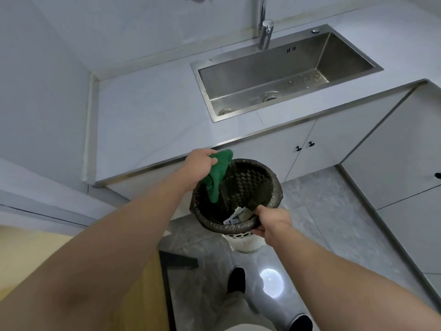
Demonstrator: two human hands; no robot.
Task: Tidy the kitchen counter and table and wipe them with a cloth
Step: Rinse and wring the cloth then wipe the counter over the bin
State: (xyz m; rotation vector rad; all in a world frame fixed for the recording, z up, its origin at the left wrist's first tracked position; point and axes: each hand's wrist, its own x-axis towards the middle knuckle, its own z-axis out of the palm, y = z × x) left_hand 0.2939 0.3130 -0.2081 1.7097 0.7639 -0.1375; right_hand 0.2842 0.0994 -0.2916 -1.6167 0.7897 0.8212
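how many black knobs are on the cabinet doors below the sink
2, side by side below the sink: left knob, right knob. A dark mark on the far-right cabinet may be another; it is cut off.

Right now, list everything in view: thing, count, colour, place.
cloth: one, green, hanging into the bin
bin: one, white, dark liner, before the counter
paper scraps: few, white, inside the bin
sink: one, steel, in the counter
tap: one, chrome, behind the sink
counter: one, pale grey, around the sink
cupboard doors: several, white, under the counter
shoes: two, black, bottom edge
left hand: grips the cloth
right hand: grips the bin's rim
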